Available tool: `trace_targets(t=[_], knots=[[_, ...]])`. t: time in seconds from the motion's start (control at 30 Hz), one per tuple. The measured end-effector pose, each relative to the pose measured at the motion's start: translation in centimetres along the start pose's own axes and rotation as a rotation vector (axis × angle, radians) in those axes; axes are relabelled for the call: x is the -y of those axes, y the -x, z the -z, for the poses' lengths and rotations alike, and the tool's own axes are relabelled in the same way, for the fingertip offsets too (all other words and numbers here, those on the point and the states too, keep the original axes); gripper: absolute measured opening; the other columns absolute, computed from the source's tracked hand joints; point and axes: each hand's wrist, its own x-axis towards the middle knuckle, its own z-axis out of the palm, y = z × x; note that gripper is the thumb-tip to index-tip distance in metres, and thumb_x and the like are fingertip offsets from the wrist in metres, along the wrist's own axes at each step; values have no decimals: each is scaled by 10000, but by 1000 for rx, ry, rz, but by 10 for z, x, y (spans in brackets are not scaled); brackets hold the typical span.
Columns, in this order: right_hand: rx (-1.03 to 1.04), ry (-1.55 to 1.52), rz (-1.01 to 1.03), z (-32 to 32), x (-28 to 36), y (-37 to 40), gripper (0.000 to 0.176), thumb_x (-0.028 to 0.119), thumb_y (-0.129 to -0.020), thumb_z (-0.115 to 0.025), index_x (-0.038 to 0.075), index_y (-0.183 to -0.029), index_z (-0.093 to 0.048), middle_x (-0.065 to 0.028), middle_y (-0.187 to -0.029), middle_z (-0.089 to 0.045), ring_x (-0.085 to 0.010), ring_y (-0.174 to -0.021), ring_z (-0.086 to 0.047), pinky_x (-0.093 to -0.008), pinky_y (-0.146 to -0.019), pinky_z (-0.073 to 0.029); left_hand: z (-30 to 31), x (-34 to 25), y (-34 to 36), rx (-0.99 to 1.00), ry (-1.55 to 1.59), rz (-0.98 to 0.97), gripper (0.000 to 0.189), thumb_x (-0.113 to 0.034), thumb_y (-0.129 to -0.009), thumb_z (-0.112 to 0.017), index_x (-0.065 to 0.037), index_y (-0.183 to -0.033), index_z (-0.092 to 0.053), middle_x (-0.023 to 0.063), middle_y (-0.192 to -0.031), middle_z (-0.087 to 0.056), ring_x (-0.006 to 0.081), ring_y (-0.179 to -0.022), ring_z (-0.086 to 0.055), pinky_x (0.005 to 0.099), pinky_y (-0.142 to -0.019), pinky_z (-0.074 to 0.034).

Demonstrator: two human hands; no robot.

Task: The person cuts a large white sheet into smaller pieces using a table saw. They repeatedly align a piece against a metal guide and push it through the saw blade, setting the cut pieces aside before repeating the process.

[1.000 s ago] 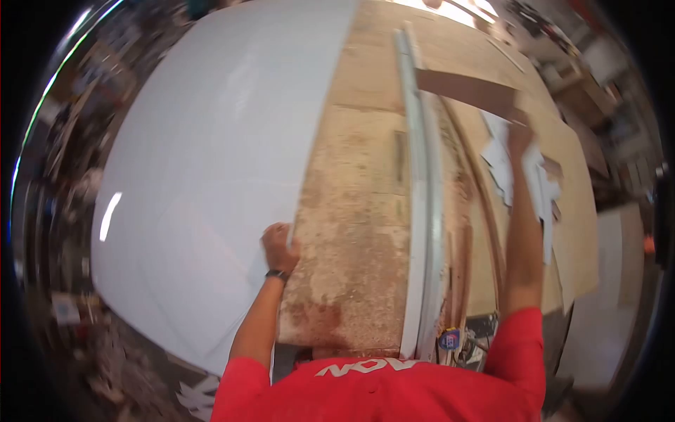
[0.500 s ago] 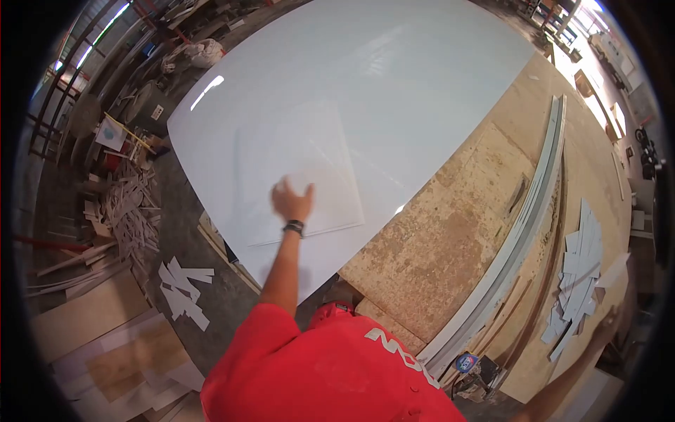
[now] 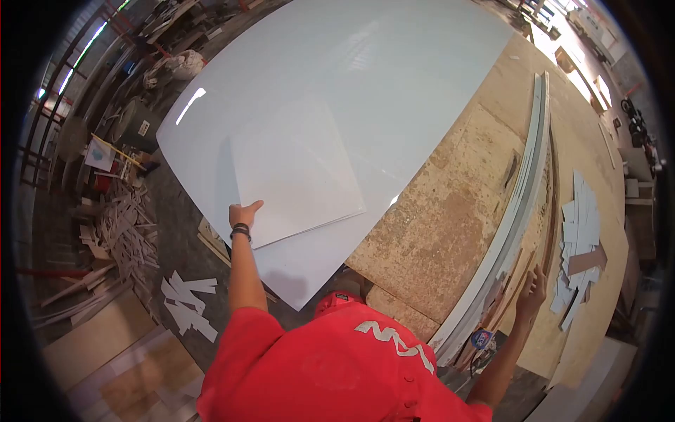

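Note:
My left hand is closed on the lower left edge of a smaller white sheet, its thumb lying over the top. This sheet rests on a much larger glossy white panel; a thin gap or shadow shows along its near edge. Out to the right, my right hand hangs over the long strips with its fingers loosely bent and apart, holding nothing I can see. Close to it lies a pile of white offcut strips, with one brown piece across it.
Under the panel is a worn wooden board. Long metal-like profiles run along its right side. A tool with a blue round label sits at their near end. Offcuts and scrap strips litter the floor at left.
My left hand has moved from above the smaller sheet to its left edge and taken hold. My right hand has come inward from the far right, leaving a piece on the offcut pile.

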Motion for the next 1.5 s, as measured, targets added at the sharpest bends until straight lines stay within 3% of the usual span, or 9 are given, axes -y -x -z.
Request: trace_targets(t=[0.17, 0.33, 0.5, 0.63, 0.77, 0.93, 1.23, 1.3, 1.5], knots=[[44, -68, -37, -24, 7, 26, 306, 186, -1057, -603, 41, -1317, -672, -125, -1125, -728, -191, -918, -718, -333, -728, -585, 26, 18, -19, 161, 481, -204, 627, -390, -794, -861, 161, -1041, -691, 180, -1006, -743, 257, -923, -696, 366, -870, -535], [132, -172, -20, -50, 44, 53, 277, 136, -1030, -629, 35, -1280, -692, -112, -1106, -733, -174, -887, -710, -324, -714, -578, 78, -12, 3, 78, -68, -130, 537, -404, -839, -810, 79, -1049, -702, 117, -952, -750, 221, -837, -674, 374, -806, -531], [309, -355, -48, -110, 87, 88, 283, 140, -982, -680, 32, -1242, -707, -129, -1047, -756, -213, -869, -739, -332, -716, -596, 116, -27, 35, 5, 392, -556, 326, -244, -939, -706, 65, -1043, -687, 123, -914, -734, 178, -808, -624, 347, -785, -510], [569, -350, -104, -131, 157, 101, 328, 174, -969, -705, 70, -1279, -704, -153, -1081, -770, -223, -898, -758, -342, -750, -606, 124, -10, 5, -36, 247, -586, 298, -186, -956, -683, 74, -1102, -673, 110, -973, -730, 168, -879, -625, 346, -830, -509], [590, -555, -60, -149, 185, 106, 380, 221, -969, -716, 62, -1312, -680, -187, -1083, -761, -230, -893, -756, -355, -779, -603, 153, -33, 51, 455, 899, -533, 379, -100, -1017, -587, 49, -1365, -562, 111, -1208, -676, 201, -1073, -631, 342, -971, -495], [746, -906, -312, -149, 191, 112, 487, 261, -978, -718, 49, -1403, -613, -179, -1188, -737, -236, -987, -735, -353, -883, -578, 171, -60, 102, 645, 971, -603, 446, -58, -1028, -539, 31, -1461, -480, 130, -1304, -639, 224, -1137, -633, 377, -1004, -506], [709, -967, -496, -81, 173, 143, 478, 238, -934, -757, -10, -1321, -623, -106, -1130, -731, -190, -1034, -671, -364, -919, -534, 10, -86, 196, 916, 975, -301, 298, -65, -989, -600, 17, -1273, -564, 23, -1031, -642, 122, -966, -622, 309, -930, -511], [385, -798, -536, -73, 150, 159, 402, 186, -909, -762, -13, -1240, -651, -98, -1086, -737, -181, -994, -668, -352, -886, -535, -39, -78, 201, 1145, 755, -462, 470, -131, -1018, -609, 45, -1425, -453, 89, -1156, -640, 160, -1073, -628, 340, -980, -523], [318, -416, -599, -54, 72, 192, 385, 172, -883, -777, -31, -1191, -670, -186, -1097, -742, -248, -996, -702, -360, -888, -541, -116, -78, 271, 1097, 321, -630, 134, -156, -1014, -648, -24, -1029, -634, -53, -793, -565, 57, -701, -494, 272, -605, -413]])
